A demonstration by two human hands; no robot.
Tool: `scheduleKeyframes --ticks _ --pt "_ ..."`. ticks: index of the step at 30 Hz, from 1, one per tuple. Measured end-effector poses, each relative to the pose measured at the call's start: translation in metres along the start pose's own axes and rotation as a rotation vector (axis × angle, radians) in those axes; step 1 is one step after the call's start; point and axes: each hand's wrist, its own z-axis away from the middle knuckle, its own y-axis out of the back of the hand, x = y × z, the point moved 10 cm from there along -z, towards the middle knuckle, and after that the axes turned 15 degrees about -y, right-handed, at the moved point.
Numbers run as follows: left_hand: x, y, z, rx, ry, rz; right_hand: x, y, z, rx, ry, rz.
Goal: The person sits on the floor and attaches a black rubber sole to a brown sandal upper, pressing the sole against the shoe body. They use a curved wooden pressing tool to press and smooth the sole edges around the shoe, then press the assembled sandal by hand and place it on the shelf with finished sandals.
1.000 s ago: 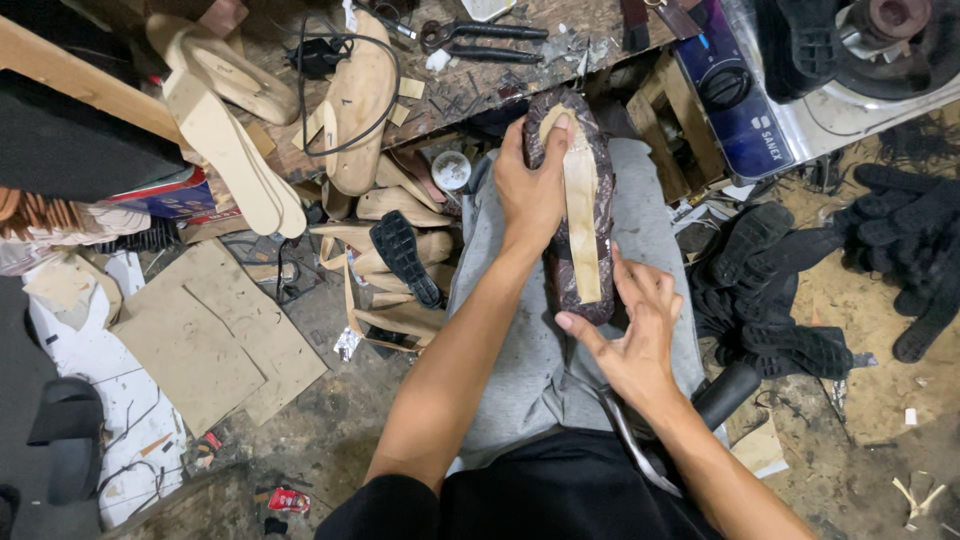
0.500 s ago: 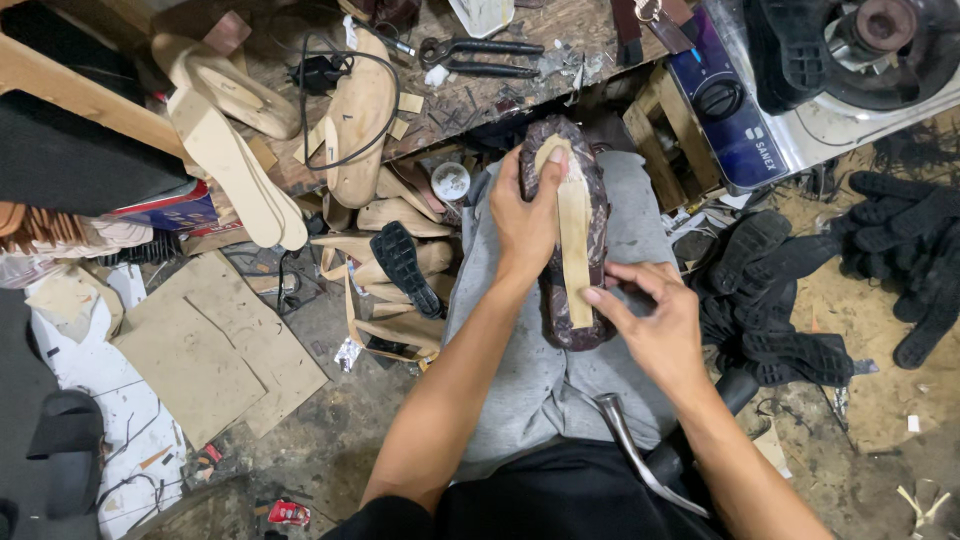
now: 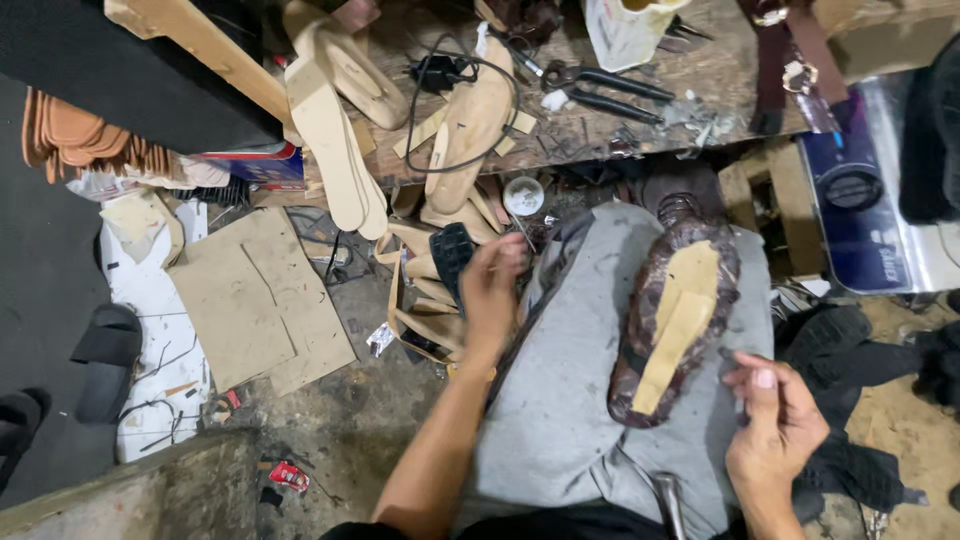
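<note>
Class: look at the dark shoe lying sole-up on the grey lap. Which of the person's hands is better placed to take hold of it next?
Probably the right hand: it sits beside the shoe, near the heel end. The left hand is off the lap's edge, by the scraps.

You've got the shoe lying sole-up on your right thigh, on the cloth draped over your lap. Your right hand sits just beside its heel end, your left hand off to the left by the insole scraps. Workbench is ahead, pliers on it, cardboard sheets on the floor left.
</note>
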Motion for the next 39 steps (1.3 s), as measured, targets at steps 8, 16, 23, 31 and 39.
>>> scheduleKeyframes --ticks 8,16,23,31,39 --pt "-0.11 0.085 -0.005 -0.145 0.081 -1.127 -0.01 0.002 -0.002 -0.069 0.145 -0.065" --pt "-0.125 0.09 0.023 -0.143 0.47 -1.243 -0.006 0.012 -0.005 -0.052 0.143 -0.007" --pt "-0.125 0.136 0.04 0.124 0.406 -0.851 -0.008 0.007 -0.005 -0.065 0.125 -0.027" --pt "-0.05 0.143 0.1 0.079 0.453 -0.201 -0.017 -0.001 -0.003 -0.028 -0.005 0.087" --pt "0.102 0.016 0.111 -0.294 0.399 0.055 -0.036 -0.068 0.046 -0.491 -0.14 -0.007"
